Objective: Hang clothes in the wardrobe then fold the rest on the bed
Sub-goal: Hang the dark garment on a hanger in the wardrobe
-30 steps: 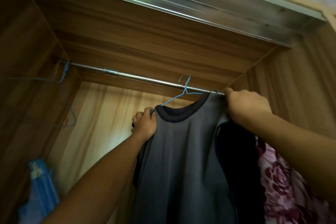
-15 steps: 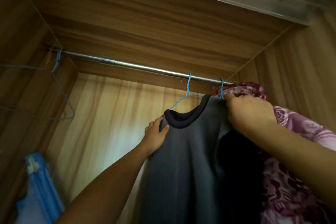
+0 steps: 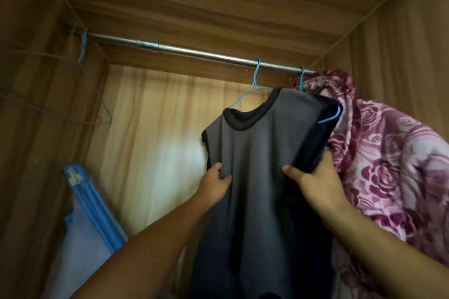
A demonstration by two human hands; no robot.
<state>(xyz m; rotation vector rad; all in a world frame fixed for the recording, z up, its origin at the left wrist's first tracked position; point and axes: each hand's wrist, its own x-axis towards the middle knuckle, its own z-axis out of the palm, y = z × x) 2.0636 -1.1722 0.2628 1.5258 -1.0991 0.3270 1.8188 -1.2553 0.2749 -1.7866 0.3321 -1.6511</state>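
Your shirt (image 3: 255, 153) hangs on a blue hanger (image 3: 255, 77) hooked over the rail (image 3: 194, 52), right of the rail's middle, at about 1 o'clock in your view. Your left hand (image 3: 215, 184) pinches a fold of its grey cloth below the armhole. Your right hand (image 3: 313, 184) clenches the shirt's other edge, thumb on the front, together with a dark garment (image 3: 325, 133) lying against it. That garment has a second hanger (image 3: 302, 80), hooked just beside at 2 o'clock. From 3 o'clock a floral cloth (image 3: 388, 153) bulges in against both garments, bunched against the wardrobe's right wall (image 3: 401, 43) and crowding that end of the rail. At 10 o'clock an empty wire hanger (image 3: 83, 43) hangs at the rail's far left end, close to the left wall. At 8 o'clock a blue-framed thing (image 3: 94, 213), too blurred to name, leans in the corner.
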